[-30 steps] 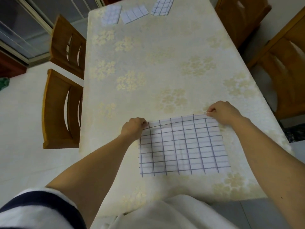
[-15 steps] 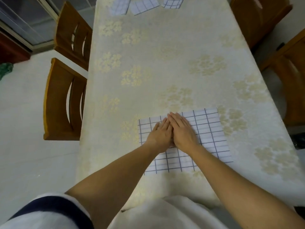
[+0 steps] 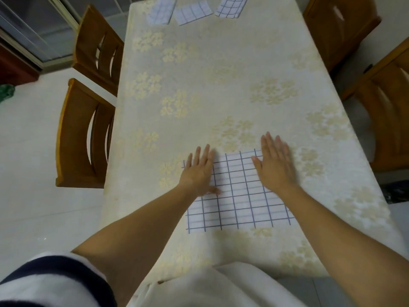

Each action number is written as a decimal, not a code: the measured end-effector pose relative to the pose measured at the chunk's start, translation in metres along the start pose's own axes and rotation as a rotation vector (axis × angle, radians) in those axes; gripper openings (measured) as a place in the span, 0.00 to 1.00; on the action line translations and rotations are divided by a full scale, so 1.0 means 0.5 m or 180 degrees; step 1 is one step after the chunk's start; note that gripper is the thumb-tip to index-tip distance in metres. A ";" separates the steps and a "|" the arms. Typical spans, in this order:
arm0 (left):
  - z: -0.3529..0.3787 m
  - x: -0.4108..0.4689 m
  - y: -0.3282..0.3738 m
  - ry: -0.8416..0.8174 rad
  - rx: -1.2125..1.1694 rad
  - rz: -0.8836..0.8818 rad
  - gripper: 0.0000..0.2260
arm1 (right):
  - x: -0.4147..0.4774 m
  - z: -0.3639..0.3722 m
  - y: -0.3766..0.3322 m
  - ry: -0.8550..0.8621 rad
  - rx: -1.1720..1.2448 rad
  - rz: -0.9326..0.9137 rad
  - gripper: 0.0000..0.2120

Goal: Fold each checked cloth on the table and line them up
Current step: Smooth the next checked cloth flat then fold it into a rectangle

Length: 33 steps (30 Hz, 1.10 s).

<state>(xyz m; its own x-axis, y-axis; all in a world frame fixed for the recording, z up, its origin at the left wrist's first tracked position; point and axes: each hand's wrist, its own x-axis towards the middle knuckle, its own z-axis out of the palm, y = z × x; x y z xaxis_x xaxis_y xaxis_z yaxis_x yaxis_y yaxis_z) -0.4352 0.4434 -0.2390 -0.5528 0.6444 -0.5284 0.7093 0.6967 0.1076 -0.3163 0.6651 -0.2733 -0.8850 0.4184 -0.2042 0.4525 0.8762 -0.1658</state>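
A white checked cloth [image 3: 238, 193] with dark blue lines lies flat near the table's front edge. My left hand [image 3: 199, 171] presses flat on its left side with straight fingers. My right hand [image 3: 274, 165] presses flat on its right side, fingers reaching past the cloth's far edge. Three small folded checked cloths lie in a row at the far end of the table: the left folded cloth [image 3: 161, 11], the middle folded cloth [image 3: 193, 13] and the right folded cloth [image 3: 231, 6].
The table [image 3: 221, 85] wears a cream cloth with pale gold flowers. Two wooden chairs [image 3: 86, 134] stand along its left side and two more chairs [image 3: 389, 107] along its right. A sliding glass door [image 3: 33, 29] is at the far left.
A second ago both hands pinched the cloth's far corners. Then they met flat at its middle. Now they have slid apart toward the left and right sides.
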 end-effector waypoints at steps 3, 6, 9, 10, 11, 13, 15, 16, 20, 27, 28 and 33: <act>0.039 -0.018 0.072 -0.0119 -0.0379 0.0317 0.62 | -0.052 0.023 -0.101 0.0039 0.0057 -0.0488 0.31; 0.092 -0.032 0.082 -0.0400 -0.0438 0.0167 0.63 | -0.105 0.079 -0.132 -0.0308 -0.0138 -0.0430 0.31; 0.087 -0.042 0.028 -0.0351 -0.0321 0.0087 0.64 | -0.118 0.082 -0.065 -0.0344 -0.0156 -0.0070 0.30; 0.078 -0.047 0.005 -0.0393 -0.0348 0.0019 0.64 | -0.118 0.075 -0.035 -0.0294 -0.0109 0.0116 0.30; 0.069 -0.051 -0.017 -0.0449 -0.0382 -0.0073 0.65 | -0.116 0.068 -0.003 -0.0235 -0.0052 0.0322 0.31; 0.054 -0.060 -0.053 -0.0560 -0.0382 -0.0277 0.66 | -0.114 0.052 0.056 -0.0193 0.0058 0.0657 0.33; 0.045 -0.065 -0.072 -0.0557 -0.0279 -0.0470 0.65 | -0.108 0.028 0.091 -0.0226 0.0271 0.0843 0.36; 0.042 -0.066 -0.071 -0.0494 -0.0201 -0.0501 0.65 | -0.106 0.019 0.097 -0.0145 0.0425 0.0927 0.37; 0.034 -0.054 -0.010 -0.0094 -0.0113 -0.0010 0.62 | -0.109 -0.007 0.090 0.0332 0.1155 0.1355 0.32; 0.010 0.006 0.084 -0.0435 -0.0374 0.0147 0.64 | -0.134 -0.024 0.075 -0.0079 0.2016 0.2262 0.31; 0.011 0.012 0.088 -0.0474 -0.0356 0.0096 0.65 | -0.135 -0.027 0.075 -0.0140 0.2103 0.2325 0.31; 0.021 0.021 0.098 -0.0490 -0.0202 -0.0179 0.69 | -0.136 -0.033 0.087 -0.0337 0.2550 0.2120 0.28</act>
<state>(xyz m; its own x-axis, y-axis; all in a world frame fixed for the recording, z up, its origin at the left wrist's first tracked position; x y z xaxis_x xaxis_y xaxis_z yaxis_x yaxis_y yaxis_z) -0.4016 0.4808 -0.2481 -0.5138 0.5512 -0.6574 0.6473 0.7520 0.1247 -0.2385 0.6787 -0.2508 -0.4335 0.7012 -0.5660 0.8194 0.0453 -0.5715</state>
